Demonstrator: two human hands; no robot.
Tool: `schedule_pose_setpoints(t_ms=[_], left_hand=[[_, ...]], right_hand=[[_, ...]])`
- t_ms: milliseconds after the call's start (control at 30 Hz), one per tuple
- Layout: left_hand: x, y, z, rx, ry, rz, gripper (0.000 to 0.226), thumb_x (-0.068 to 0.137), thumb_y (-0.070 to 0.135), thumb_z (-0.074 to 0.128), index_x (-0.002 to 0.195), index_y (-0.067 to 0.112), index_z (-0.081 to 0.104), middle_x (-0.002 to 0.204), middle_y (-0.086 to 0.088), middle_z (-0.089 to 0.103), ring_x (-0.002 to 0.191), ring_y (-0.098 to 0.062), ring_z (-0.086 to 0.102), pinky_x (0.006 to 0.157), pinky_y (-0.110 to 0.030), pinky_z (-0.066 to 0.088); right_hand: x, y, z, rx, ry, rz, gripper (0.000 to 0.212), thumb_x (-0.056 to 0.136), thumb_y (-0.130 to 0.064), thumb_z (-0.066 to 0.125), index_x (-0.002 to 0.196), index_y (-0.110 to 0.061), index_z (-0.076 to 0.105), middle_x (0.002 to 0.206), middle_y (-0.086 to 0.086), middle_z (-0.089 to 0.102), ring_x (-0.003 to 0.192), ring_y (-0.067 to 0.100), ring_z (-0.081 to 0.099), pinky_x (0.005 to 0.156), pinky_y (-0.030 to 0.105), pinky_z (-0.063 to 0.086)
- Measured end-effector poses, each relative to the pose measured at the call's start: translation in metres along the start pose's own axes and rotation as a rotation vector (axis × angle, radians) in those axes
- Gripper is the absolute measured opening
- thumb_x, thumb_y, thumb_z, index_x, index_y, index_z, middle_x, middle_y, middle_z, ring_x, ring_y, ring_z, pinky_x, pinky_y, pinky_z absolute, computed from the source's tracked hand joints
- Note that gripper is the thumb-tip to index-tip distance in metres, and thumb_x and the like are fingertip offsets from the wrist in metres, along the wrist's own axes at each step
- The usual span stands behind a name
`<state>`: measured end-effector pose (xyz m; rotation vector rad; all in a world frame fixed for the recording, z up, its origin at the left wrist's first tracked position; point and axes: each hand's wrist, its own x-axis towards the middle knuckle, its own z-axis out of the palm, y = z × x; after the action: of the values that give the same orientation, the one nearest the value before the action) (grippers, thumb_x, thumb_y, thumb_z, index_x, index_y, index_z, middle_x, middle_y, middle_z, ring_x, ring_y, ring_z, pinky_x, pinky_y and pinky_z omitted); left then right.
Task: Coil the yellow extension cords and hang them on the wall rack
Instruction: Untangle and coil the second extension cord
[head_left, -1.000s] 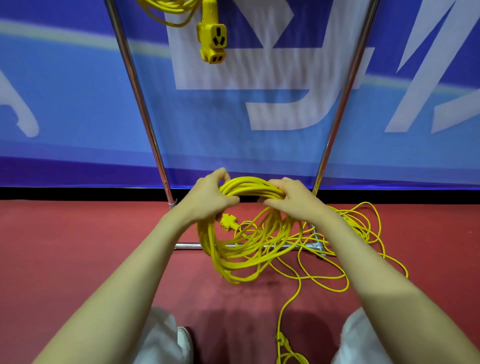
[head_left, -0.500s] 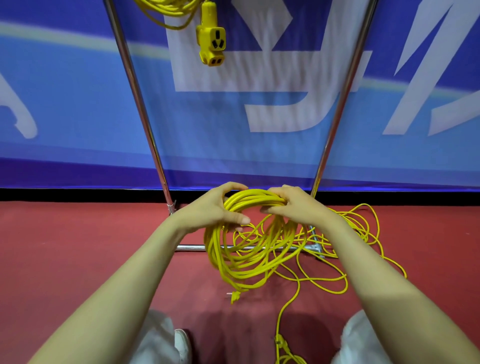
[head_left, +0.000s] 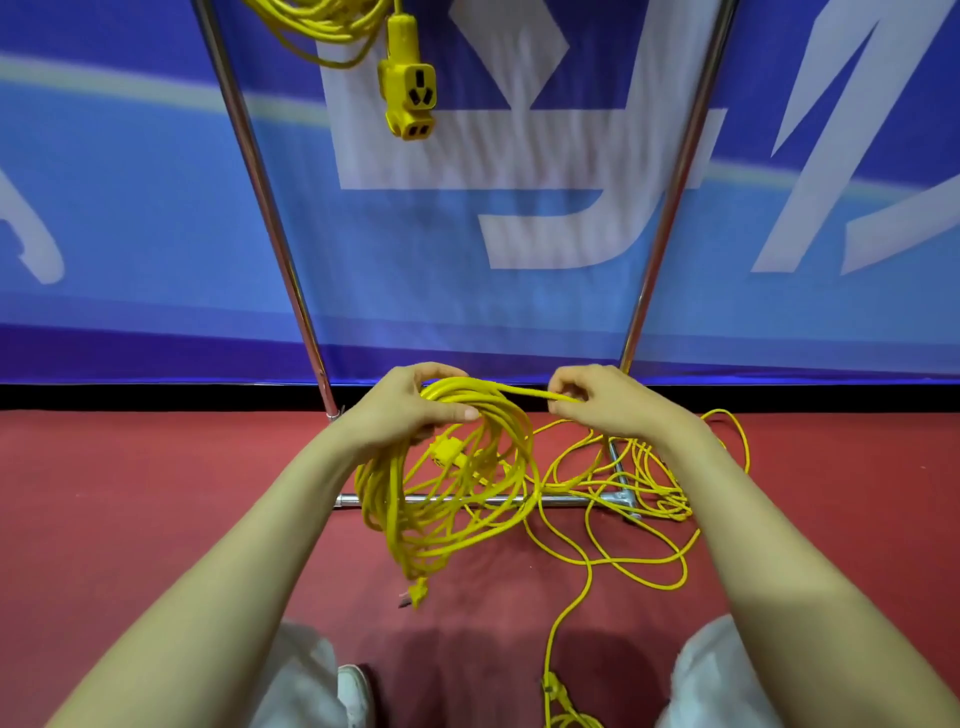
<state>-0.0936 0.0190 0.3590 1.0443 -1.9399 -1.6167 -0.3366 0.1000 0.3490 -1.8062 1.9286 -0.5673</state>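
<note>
Coiled yellow extension cord (head_left: 447, 499): smooth plastic sheath, slight sheen. Hanging yellow socket block (head_left: 408, 93), far: glossy moulded plastic. Rack's silver tube frame (head_left: 270, 218): polished metal. Red floor (head_left: 130, 493): matt, felt-like. Blue-and-white backdrop banner (head_left: 467, 218): fabric-like, faint sheen.

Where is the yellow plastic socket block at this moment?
In the head view, the yellow plastic socket block hangs at the top, left of centre, between the two slanted metal rack poles, before the blue banner.
</note>
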Motion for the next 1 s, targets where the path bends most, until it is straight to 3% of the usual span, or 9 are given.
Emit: schedule_pose_setpoints(t_ms=[167, 267, 367, 467, 633, 733, 900, 1000], left_hand=[[0.006, -0.004, -0.01, -0.235, 0.289, 0.031, 0.049, 0.079, 0.015, 0.077, 0.122, 0.005, 0.057, 0.052, 0.008, 0.05, 0.041, -0.007, 0.034, 0.041, -0.017, 0.031], [0.008, -0.008, -0.012, -0.283, 0.348, 0.027, 0.057, 0.078, 0.016, 0.079, 0.126, 0.005, 0.052, 0.06, 0.005, 0.053, 0.04, -0.005, 0.038, 0.041, -0.017, 0.034], [0.008, -0.013, -0.001, -0.202, 0.326, -0.007, 0.062, 0.073, 0.015, 0.082, 0.125, 0.01, 0.05, 0.054, 0.006, 0.054, 0.04, -0.005, 0.043, 0.042, -0.018, 0.037], [0.009, -0.019, 0.015, -0.204, 0.301, -0.021, 0.062, 0.072, 0.006, 0.082, 0.124, 0.013, 0.049, 0.046, 0.008, 0.056, 0.038, -0.004, 0.045, 0.042, -0.017, 0.038], [0.009, -0.02, 0.031, -0.307, 0.215, 0.017, 0.063, 0.071, -0.006, 0.078, 0.125, 0.009, 0.05, 0.077, -0.007, 0.071, 0.044, -0.007, 0.052, 0.043, -0.019, 0.038], [0.007, -0.015, 0.04, -0.33, 0.205, 0.033, 0.061, 0.069, -0.008, 0.078, 0.12, 0.01, 0.051, 0.063, 0.001, 0.066, 0.04, -0.007, 0.047, 0.042, -0.019, 0.037], [0.011, -0.016, 0.045, -0.346, 0.228, 0.012, 0.056, 0.072, -0.004, 0.079, 0.12, 0.004, 0.052, 0.055, -0.004, 0.049, 0.037, -0.01, 0.038, 0.039, -0.02, 0.035], [0.012, -0.015, 0.043, -0.417, 0.276, 0.0, 0.054, 0.072, -0.005, 0.078, 0.12, 0.002, 0.054, 0.054, 0.0, 0.054, 0.037, -0.008, 0.038, 0.039, -0.019, 0.034]], right_hand=[[0.003, 0.016, 0.027, 0.107, -0.372, 0.244, 0.016, 0.095, -0.012, 0.046, 0.082, -0.021, 0.046, 0.072, 0.001, 0.061, 0.063, 0.012, 0.054, 0.051, 0.024, 0.034], [0.005, 0.007, 0.028, 0.35, -0.155, 0.263, 0.016, 0.1, -0.015, 0.042, 0.085, -0.02, 0.044, 0.073, 0.006, 0.061, 0.061, 0.011, 0.057, 0.052, 0.022, 0.041], [0.003, -0.02, 0.008, 0.878, 0.062, 0.189, 0.019, 0.102, -0.018, 0.039, 0.085, -0.012, 0.047, 0.065, 0.008, 0.054, 0.057, 0.017, 0.064, 0.053, 0.025, 0.053], [0.001, -0.04, -0.004, 1.288, 0.161, 0.109, 0.025, 0.102, -0.019, 0.037, 0.082, -0.011, 0.049, 0.058, 0.004, 0.049, 0.056, 0.021, 0.064, 0.055, 0.029, 0.055], [0.012, -0.048, 0.005, 1.643, 0.205, 0.194, 0.026, 0.102, -0.022, 0.038, 0.081, -0.01, 0.048, 0.05, 0.001, 0.048, 0.051, 0.016, 0.058, 0.052, 0.025, 0.053], [0.018, -0.047, 0.01, 1.675, 0.192, 0.237, 0.027, 0.102, -0.021, 0.038, 0.08, -0.009, 0.048, 0.049, 0.001, 0.047, 0.051, 0.016, 0.058, 0.052, 0.024, 0.053], [0.019, -0.044, 0.016, 1.687, 0.176, 0.229, 0.033, 0.101, -0.032, 0.04, 0.086, -0.006, 0.054, 0.063, 0.006, 0.054, 0.059, 0.019, 0.062, 0.055, 0.027, 0.056], [0.017, -0.041, 0.018, 1.434, 0.047, 0.216, 0.046, 0.097, -0.048, 0.038, 0.104, -0.007, 0.057, 0.083, 0.01, 0.063, 0.07, 0.021, 0.066, 0.064, 0.034, 0.056]])
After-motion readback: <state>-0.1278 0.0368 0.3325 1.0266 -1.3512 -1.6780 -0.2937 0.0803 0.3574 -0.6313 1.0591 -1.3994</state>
